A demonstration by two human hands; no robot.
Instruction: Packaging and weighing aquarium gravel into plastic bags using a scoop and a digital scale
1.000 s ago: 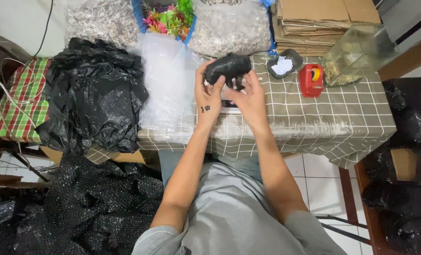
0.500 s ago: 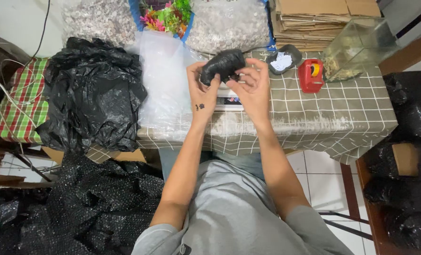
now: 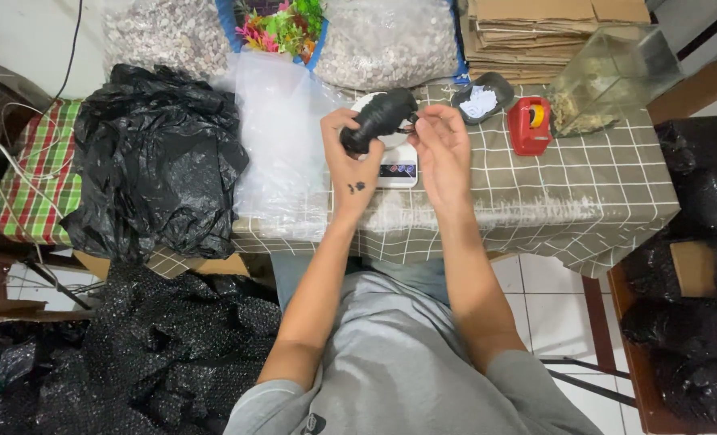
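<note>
My left hand (image 3: 349,161) grips a small black plastic-wrapped bundle (image 3: 379,118) and holds it up over a white kitchen scale (image 3: 396,165) on the checked tablecloth (image 3: 584,193). My right hand (image 3: 443,149) is at the bundle's right end, fingers pinching the twisted plastic there. Most of the scale's platform is hidden by the bundle and both hands.
A heap of black plastic bags (image 3: 155,157) and clear bags (image 3: 282,137) lie left of the scale. A red tape dispenser (image 3: 527,125), a dark bowl (image 3: 481,98), a glass tank (image 3: 612,76), stacked cardboard (image 3: 535,28) and gravel sacks (image 3: 390,40) stand behind. Black bubble wrap (image 3: 133,354) covers the floor.
Both hands have kept working the black bundle above the scale, turning it slightly; the right hand's fingers shifted onto the bundle's right end.
</note>
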